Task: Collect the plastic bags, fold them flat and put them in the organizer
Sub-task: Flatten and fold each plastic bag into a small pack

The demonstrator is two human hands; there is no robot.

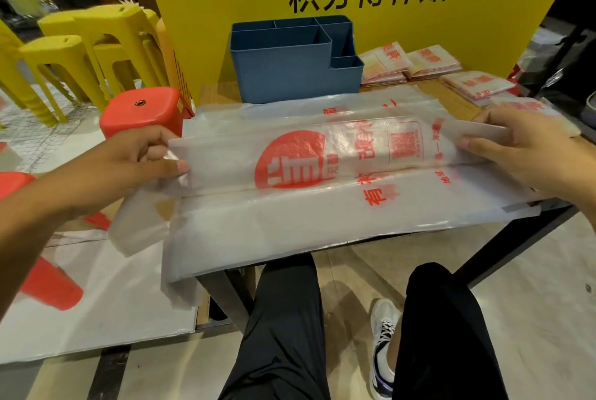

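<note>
Underneath, wooden table (433, 90), tiled floor (532, 286).

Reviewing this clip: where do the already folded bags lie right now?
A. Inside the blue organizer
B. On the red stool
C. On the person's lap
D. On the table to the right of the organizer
D: the folded bags lie in small stacks on the table beside the organizer, whose visible compartments show no bags.
</note>
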